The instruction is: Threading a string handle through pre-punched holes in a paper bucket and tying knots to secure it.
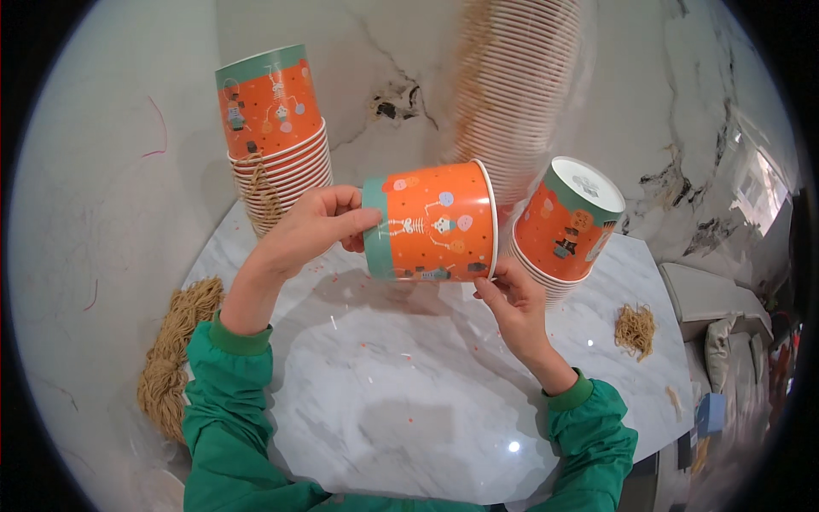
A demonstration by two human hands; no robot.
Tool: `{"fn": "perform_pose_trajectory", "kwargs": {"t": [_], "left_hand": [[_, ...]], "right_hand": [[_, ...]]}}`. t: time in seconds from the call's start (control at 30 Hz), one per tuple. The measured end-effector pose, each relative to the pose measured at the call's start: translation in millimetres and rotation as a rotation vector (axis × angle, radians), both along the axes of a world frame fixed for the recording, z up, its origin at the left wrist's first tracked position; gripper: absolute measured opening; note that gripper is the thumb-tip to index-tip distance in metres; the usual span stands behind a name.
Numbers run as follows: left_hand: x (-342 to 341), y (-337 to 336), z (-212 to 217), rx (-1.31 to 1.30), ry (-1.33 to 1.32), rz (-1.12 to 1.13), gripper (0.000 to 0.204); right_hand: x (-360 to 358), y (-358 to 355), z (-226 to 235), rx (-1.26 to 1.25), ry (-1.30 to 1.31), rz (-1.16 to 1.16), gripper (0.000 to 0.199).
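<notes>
Between my hands, above the table, an orange paper bucket (435, 209) with a green base band and a white rolled rim lies on its side. Skeleton and balloon drawings cover its wall. My left hand (311, 226) grips the green base end, thumb in front. At the rim's lower edge, my right hand (512, 307) pinches with thumb and fingers. The bucket's inside is turned away from view. Just behind my right hand stands a stack of like buckets (563, 226), upside down, its white bottom uppermost. Another inverted stack (273, 111) rises at the far left, a tan strand hanging on it.
A tall column of nested white-rimmed buckets (516, 94) in clear plastic stands at the back. A big bundle of tan yarn-like strands (183, 354) sits at the table's left edge, a small clump (635, 331) at the right. The marble-patterned table (384, 444) bears tiny orange bits.
</notes>
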State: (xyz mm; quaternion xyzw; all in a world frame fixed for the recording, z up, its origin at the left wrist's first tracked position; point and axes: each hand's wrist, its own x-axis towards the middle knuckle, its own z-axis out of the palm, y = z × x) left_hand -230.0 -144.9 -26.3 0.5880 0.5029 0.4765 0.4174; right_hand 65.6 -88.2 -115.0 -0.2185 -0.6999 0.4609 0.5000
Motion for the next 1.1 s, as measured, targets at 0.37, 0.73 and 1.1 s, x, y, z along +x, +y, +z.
{"fn": "perform_pose_trajectory", "kwargs": {"t": [0.37,0.73,1.1], "left_hand": [[-13,6,-5,-0.048,-0.155,-0.023,0.021],[-14,8,-14,-0.037,0.077,-0.174,0.019],[-11,0,2,0.023,0.119,0.177,0.026]], "right_hand": [[1,9,-9,0.209,-0.195,-0.024,0.015],[1,-3,7,-0.132,0.043,0.125,0.022],[15,3,-2,-0.236,0.006,0.165,0.015]]}}
